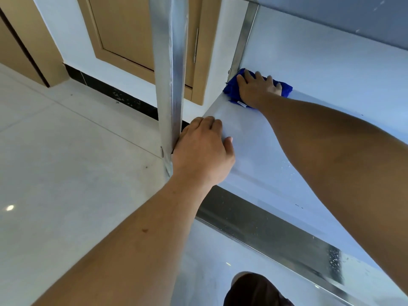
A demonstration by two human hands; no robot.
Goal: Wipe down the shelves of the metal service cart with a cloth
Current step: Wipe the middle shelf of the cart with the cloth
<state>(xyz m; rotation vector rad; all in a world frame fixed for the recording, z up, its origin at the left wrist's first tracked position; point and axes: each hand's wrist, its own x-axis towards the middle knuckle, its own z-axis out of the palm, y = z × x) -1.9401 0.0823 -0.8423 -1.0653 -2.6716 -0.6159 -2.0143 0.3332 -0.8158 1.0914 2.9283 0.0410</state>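
From the head camera, looking down and forward, the right hand (257, 88) lies flat with straight fingers on a blue cloth (284, 89), pressing it onto the middle shelf (276, 151) of the metal service cart. The cloth sits in the far left corner of that shelf, right against the rear post (244, 40), and part of it is hidden under the palm. The left hand (202, 151) rests on the near left corner of the same shelf, beside the front post (171, 74); its fingers curve over the shelf's side edge and the thumb lies on top — it looks like a brace rather than a working grip. The two hands are well apart, one at each end of the shelf's left side.

How much wiping is done is hard to judge. The stretch of shelf between the hands looks smooth and even, while small droplets or specks (289, 166) show nearer the front, under the right forearm, so that part likely still wants a pass. The underside of the top shelf (331, 16) crosses the upper right — its top face is out of sight. A lower shelf (205, 261) shows beneath the front rim, with nothing to say whether it has been cleaned.
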